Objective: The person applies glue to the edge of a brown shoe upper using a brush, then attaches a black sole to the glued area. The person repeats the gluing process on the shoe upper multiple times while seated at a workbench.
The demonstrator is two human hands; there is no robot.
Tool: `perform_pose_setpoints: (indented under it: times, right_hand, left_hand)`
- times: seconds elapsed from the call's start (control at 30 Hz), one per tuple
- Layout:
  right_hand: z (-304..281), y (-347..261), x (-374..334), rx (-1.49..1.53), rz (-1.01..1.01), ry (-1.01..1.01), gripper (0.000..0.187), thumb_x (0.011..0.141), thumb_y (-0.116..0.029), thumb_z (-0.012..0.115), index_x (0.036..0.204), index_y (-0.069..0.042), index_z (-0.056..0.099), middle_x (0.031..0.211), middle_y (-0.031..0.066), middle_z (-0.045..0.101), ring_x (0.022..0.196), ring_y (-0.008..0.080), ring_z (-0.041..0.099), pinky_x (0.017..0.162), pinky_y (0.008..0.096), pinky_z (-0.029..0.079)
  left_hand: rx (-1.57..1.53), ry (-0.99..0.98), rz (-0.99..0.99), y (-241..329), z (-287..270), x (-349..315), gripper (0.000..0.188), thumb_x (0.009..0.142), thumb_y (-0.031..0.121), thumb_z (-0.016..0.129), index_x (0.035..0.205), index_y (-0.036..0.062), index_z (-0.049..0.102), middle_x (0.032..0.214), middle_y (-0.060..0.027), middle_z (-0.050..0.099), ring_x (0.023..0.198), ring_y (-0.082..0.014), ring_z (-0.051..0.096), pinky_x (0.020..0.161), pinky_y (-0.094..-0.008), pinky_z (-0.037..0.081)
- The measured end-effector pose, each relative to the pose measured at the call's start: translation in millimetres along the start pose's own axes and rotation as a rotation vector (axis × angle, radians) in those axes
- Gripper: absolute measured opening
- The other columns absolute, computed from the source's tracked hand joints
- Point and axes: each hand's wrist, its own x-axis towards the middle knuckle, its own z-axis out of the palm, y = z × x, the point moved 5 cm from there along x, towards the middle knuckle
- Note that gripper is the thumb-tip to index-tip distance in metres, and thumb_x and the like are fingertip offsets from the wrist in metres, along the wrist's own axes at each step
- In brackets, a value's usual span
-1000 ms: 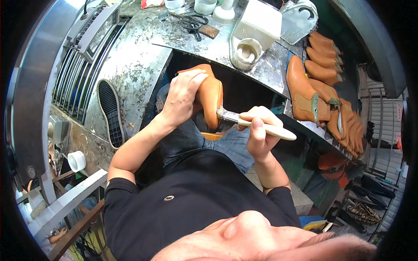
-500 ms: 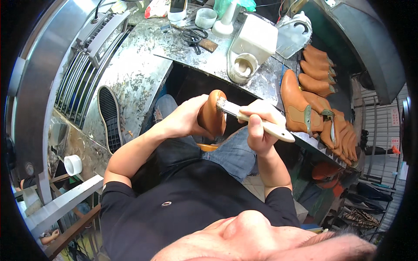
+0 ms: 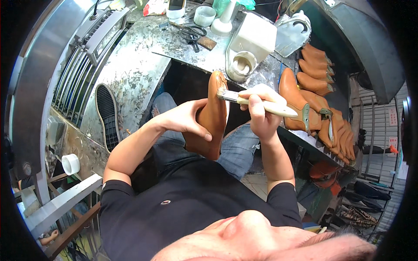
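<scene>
My left hand [image 3: 188, 120] grips a tan leather boot upper [image 3: 212, 118] from its left side and holds it upright above my lap, toe end pointing up. In my right hand [image 3: 258, 112] is a brush [image 3: 257, 102] with a pale handle. Its bristles touch the upper part of the boot on the right edge. Both hands meet in the middle of the view, just in front of the workbench edge.
A stained metal workbench [image 3: 139, 74] carries a black shoe sole [image 3: 107, 114], scissors [image 3: 193, 33], a white glue pot [image 3: 241, 64], a white container [image 3: 256, 35] and small tubs. A row of tan boots [image 3: 313, 91] lines the shelf at right. A tape roll [image 3: 70, 164] sits low left.
The boot turned from lying sideways to standing upright with its toe up. My right hand and the brush rose to the boot's upper edge.
</scene>
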Motion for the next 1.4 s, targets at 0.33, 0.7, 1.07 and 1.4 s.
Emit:
perform_pose_setpoints:
  times: [0.33, 0.7, 1.07, 1.4]
  right_hand:
    - [4.4, 0.6, -4.7, -0.016, -0.072, -0.058, 0.022, 0.094, -0.001, 0.057, 0.09, 0.008, 0.076, 0.073, 0.0115, 0.071, 0.059, 0.014, 0.063, 0.056, 0.027, 0.05]
    - [1.3, 7.9, -12.6, -0.046, -0.081, -0.08, 0.014, 0.089, 0.004, 0.066, 0.081, 0.005, 0.077, 0.079, 0.015, 0.076, 0.061, 0.021, 0.069, 0.059, 0.0323, 0.054]
    - [8.1, 24.0, -30.1, -0.031, -0.103, -0.134, 0.019, 0.089, 0.004, 0.066, 0.071, 0.003, 0.074, 0.076, 0.0138, 0.076, 0.059, 0.022, 0.069, 0.057, 0.0328, 0.055]
    - [19.1, 31.0, -60.3, 0.049, -0.022, -0.153, 0.017, 0.088, 0.001, 0.065, 0.075, 0.003, 0.074, 0.072, 0.0143, 0.074, 0.056, 0.0223, 0.067, 0.054, 0.0336, 0.055]
  left_hand:
    - [-0.248, -0.034, -0.077, -24.5, 0.4, 4.2, 0.114, 0.062, 0.032, 0.105, 0.155, -0.0022, 0.048, 0.149, -0.0118, 0.06, 0.14, -0.0222, 0.053, 0.123, -0.0395, 0.037]
    - [-0.408, -0.029, -0.099, -42.9, 0.2, 13.1, 0.114, 0.07, 0.048, 0.099, 0.156, -0.0035, 0.046, 0.148, -0.0115, 0.061, 0.135, -0.0193, 0.057, 0.118, -0.0365, 0.043]
    - [-0.572, -0.025, -0.105, -74.5, -4.7, 20.8, 0.118, 0.072, 0.063, 0.094, 0.155, -0.0034, 0.043, 0.146, -0.0118, 0.061, 0.134, -0.0201, 0.059, 0.117, -0.0385, 0.046]
    - [-0.657, 0.037, -0.062, -88.2, -12.4, 17.4, 0.097, 0.084, 0.062, 0.086, 0.147, -0.0029, 0.051, 0.136, -0.0113, 0.067, 0.123, -0.0173, 0.066, 0.107, -0.0346, 0.054]
